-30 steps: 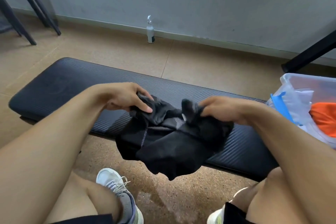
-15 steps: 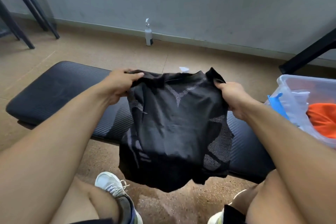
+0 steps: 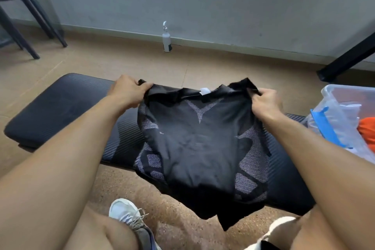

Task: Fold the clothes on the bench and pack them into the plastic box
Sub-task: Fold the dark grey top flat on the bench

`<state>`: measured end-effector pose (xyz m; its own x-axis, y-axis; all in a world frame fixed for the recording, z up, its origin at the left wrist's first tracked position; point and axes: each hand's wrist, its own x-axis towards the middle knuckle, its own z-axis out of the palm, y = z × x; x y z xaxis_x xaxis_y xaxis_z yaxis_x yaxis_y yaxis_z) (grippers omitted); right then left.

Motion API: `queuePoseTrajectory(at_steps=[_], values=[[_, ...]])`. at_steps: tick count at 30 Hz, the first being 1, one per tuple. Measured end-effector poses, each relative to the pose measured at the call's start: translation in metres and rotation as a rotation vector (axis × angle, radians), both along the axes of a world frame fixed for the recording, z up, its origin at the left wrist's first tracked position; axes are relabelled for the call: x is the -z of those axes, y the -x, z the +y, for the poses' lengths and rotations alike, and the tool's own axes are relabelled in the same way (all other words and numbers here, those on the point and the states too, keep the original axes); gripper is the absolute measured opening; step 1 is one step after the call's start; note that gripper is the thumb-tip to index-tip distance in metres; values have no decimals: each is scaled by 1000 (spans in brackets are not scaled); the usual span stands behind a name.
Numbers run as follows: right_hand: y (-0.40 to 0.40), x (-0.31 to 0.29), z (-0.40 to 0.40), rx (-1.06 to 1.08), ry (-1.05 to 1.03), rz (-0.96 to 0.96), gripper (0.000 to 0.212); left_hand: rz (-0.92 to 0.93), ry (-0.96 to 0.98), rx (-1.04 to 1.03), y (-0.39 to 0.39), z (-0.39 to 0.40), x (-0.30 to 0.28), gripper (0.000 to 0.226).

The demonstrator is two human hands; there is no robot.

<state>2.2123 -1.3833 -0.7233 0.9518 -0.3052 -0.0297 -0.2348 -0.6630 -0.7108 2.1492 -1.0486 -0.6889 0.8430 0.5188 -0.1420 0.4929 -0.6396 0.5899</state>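
plastic box: orange garment, clear bag inside | left hand, right hand: gripping black shirt

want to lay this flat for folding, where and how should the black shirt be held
Grip the black mesh-panelled shirt at its two shoulder corners, either side of the collar with the white tag, coming in from the outer sides. The left hand and right hand already pinch there. The body hangs open and fairly smooth from those corners, so it should lower flat onto the black padded bench.
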Motion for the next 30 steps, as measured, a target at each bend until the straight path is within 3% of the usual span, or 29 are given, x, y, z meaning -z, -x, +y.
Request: queuePoseTrajectory(at_steps=[3,7,10,13,14,16,17,18,20,22,24,25,27,30], values=[[-2,-8,1,47,-40,-80,46,-10,346,-4,-2,-9,-4,45],[2,-16,-1,88,-6,-149,56,-181,707,-52,-5,-16,-15,27],[1,-12,-4,108,-13,-160,53,-268,833,30,-8,-24,-12,24],[-1,-12,-1,102,-7,-163,46,-224,828,214,-7,-28,0,20],[-1,-12,2,94,-4,-166,44,-202,816,285,-6,-28,3,28],[-4,-12,5,62,-14,-168,35,-149,705,358,-6,-25,11,66],[-4,-12,6,42,-24,-141,33,-108,571,384,-5,-25,14,85],[-3,-13,7,13,-11,-98,45,-59,402,423,-4,-26,15,93],[2,-14,11,-88,159,-35,66,8,137,518,0,-33,15,82],[13,-14,22,-275,397,23,66,101,21,613,5,-43,18,72],[29,-9,35,-521,518,205,68,235,-74,669,7,-52,29,77],[38,-3,41,-612,541,323,79,296,-130,684,6,-55,37,81],[54,12,50,-665,567,468,99,356,-229,676,3,-60,54,87],[65,30,55,-620,602,361,100,329,-282,617,1,-66,68,88]])
